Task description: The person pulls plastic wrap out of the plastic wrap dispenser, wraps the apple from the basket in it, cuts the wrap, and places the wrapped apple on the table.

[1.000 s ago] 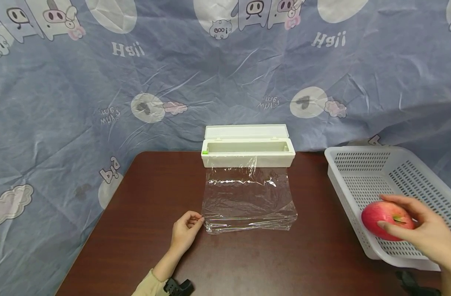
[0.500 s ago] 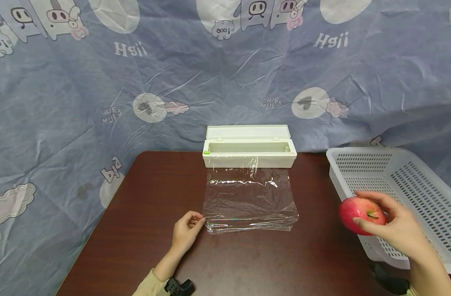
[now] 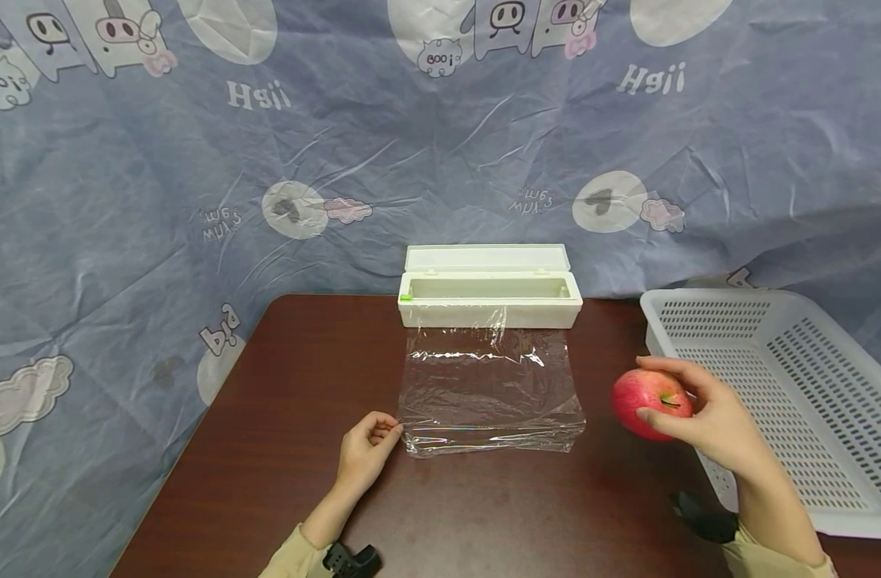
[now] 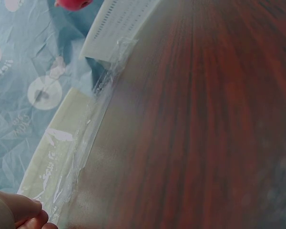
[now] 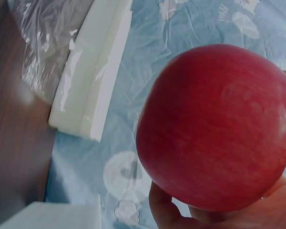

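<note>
A red apple (image 3: 646,404) is gripped in my right hand (image 3: 715,421), held up between the basket and the film; it fills much of the right wrist view. My left hand (image 3: 365,451) pinches the near left corner of a sheet of clear cling film (image 3: 491,393) between thumb and fingertips, low over the table. From the open white dispenser box (image 3: 491,313) at the back, the film stretches toward me, its near edge bunched in folds. In the left wrist view the thumb and fingers (image 4: 24,210) show at the film's corner.
At the right stands a white perforated plastic basket (image 3: 747,353), partly behind my right arm. The dark brown table (image 3: 324,345) ends at a blue patterned cloth (image 3: 440,160) hanging behind it.
My right hand has carried the apple leftward, from over the basket, past its rim, to over the table. The left hand has kept its hold on the film corner.
</note>
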The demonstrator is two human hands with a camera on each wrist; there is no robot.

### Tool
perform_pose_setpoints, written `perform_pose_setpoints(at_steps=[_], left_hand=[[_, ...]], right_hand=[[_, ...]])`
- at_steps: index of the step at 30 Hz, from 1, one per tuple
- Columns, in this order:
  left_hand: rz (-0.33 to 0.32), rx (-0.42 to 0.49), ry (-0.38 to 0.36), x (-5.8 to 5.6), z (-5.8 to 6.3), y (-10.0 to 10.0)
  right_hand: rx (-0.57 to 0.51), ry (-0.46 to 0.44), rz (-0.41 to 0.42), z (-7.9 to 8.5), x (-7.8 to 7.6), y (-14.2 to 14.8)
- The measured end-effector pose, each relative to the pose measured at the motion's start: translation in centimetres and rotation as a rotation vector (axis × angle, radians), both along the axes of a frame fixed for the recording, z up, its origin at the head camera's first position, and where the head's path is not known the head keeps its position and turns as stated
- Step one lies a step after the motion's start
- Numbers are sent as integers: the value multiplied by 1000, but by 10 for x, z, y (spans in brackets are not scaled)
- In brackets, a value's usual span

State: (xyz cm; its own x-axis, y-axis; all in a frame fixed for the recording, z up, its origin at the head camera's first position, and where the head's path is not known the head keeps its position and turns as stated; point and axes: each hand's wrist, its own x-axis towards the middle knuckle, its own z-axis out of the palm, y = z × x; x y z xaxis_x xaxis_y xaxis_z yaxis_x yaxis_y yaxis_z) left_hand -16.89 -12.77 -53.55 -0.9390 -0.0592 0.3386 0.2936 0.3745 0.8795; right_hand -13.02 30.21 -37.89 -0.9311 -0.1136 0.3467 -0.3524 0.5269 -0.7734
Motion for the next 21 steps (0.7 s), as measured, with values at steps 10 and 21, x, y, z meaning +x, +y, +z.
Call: perform_pose_setpoints(at_steps=[10,21], left_hand=[[9,-4,-13,1,1,0],[13,-3,-22,1,1,0]], right_hand=[[-53,1,94,-7,-25,-26],[-99,-40,144,-18,-49,-56]])
